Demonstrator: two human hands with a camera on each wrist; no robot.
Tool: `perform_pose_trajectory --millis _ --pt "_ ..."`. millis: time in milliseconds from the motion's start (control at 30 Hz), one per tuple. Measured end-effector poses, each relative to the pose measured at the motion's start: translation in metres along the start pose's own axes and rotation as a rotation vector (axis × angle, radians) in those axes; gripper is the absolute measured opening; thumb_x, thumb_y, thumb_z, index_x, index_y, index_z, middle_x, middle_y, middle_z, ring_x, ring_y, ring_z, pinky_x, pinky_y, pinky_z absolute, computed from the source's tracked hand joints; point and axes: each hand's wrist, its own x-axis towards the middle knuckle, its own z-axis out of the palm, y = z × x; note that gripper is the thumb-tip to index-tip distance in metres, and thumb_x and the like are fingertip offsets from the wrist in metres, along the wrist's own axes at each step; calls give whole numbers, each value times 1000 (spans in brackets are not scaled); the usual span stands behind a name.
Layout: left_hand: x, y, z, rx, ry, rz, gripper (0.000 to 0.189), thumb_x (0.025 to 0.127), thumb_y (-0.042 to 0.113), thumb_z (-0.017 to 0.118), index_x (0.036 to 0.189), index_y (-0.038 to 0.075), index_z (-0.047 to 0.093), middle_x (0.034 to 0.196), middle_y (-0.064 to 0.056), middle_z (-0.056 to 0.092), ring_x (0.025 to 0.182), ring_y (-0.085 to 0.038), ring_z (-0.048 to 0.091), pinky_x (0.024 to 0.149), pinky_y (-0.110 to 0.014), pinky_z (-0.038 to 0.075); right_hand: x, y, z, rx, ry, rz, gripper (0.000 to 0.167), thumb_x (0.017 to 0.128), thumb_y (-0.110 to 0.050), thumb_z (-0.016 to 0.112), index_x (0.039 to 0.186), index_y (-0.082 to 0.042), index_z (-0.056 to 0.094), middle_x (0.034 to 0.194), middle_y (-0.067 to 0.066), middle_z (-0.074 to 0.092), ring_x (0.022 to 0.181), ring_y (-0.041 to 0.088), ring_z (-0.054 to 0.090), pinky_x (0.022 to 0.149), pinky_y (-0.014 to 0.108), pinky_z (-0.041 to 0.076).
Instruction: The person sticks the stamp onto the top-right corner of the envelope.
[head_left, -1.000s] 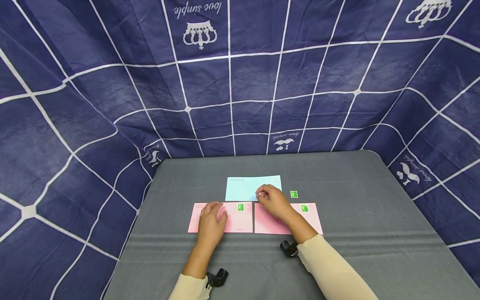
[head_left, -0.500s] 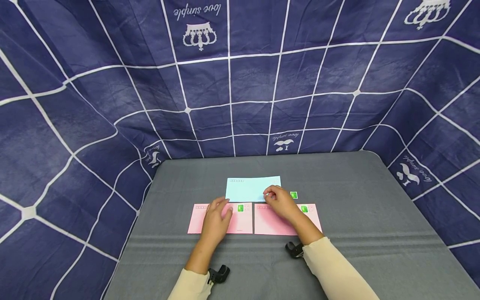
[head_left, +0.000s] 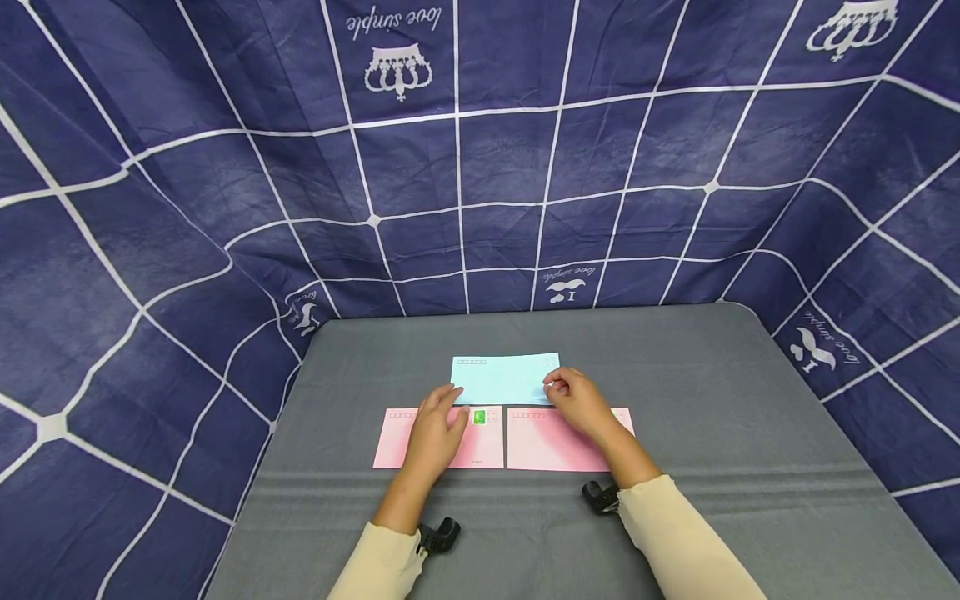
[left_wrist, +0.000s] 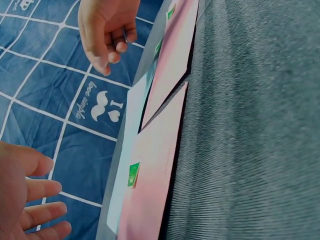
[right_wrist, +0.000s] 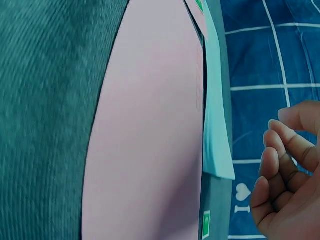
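A light blue envelope [head_left: 498, 381] lies flat behind two pink envelopes, the left one [head_left: 480, 450] and the right one [head_left: 536, 446]. Relaxed and spread, the fingers of my left hand [head_left: 433, 433] hover by the blue envelope's near left corner, above the left pink one. My right hand [head_left: 585, 406] is over the blue envelope's near right corner, fingers loosely curled; the right wrist view shows nothing between them. A green stamp [head_left: 479, 417] sits on the left pink envelope. A loose green stamp [right_wrist: 206, 225] lies on the cloth right of the blue envelope, hidden in the head view.
Grey cloth [head_left: 675, 358] covers the table. A dark blue curtain [head_left: 420, 167] with white lines encloses the back and sides. Black wrist cameras [head_left: 438, 536] are strapped to both wrists. Another stamp [left_wrist: 171, 12] is on the right pink envelope.
My right hand has shifted rightward along the blue envelope's near edge and now covers the loose stamp in the head view. My left hand has moved forward and slightly right.
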Motion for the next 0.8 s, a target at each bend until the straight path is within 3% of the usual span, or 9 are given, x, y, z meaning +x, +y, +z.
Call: perform_pose_trajectory --millis 300,800 --pt "11 4 0 29 -47 29 43 100 29 62 138 11 63 148 -11 55 140 -35 50 114 -53 41 1 7 -10 0 36 4 15 98 -19 62 107 -9 69 95 5 57 81 16 53 71 25 44" --pt "31 10 -3 99 -128 104 43 103 27 58 141 8 59 153 -13 51 145 -35 44 117 -54 38 3 18 -25 -25 99 -16 15 97 -15 63 105 -4 69 99 9 61 87 17 56 79 27 45"
